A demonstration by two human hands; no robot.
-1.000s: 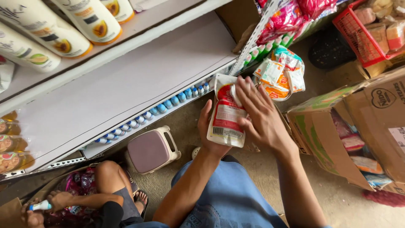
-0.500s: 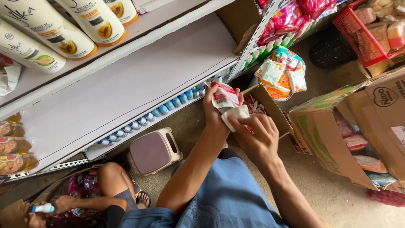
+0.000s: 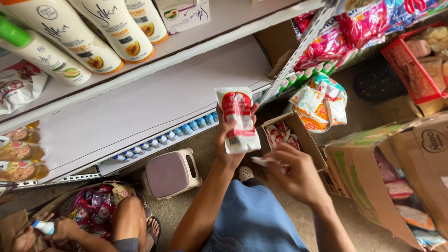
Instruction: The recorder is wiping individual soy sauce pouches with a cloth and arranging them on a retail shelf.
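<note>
Left hand is raised, fingers wrapped around a white pouch with a red label; pouch stands roughly upright, its top end clear above the fingertips. Firm grasp, thumb side hidden behind the pouch.

Right hand sits lower and to the right of the left, fingers curled and pinching a small pale wrapper piece that sticks out toward the left hand. Can't tell exactly what the piece is.

Just beyond the right hand: small open cardboard box with red-and-white sachets inside. Further past it, a bundle of orange-and-white sachets on the floor. To the right of the right hand: large open cardboard carton with packs inside.

Beyond the left hand: bare white shelf, row of small blue-capped items along its front edge. Shelf above carries white lotion bottles.

Below-left of the left hand: small mauve step stool on the floor. Further left, another person's hand holds a small white and blue tube, beside a bag of pink sachets.
</note>
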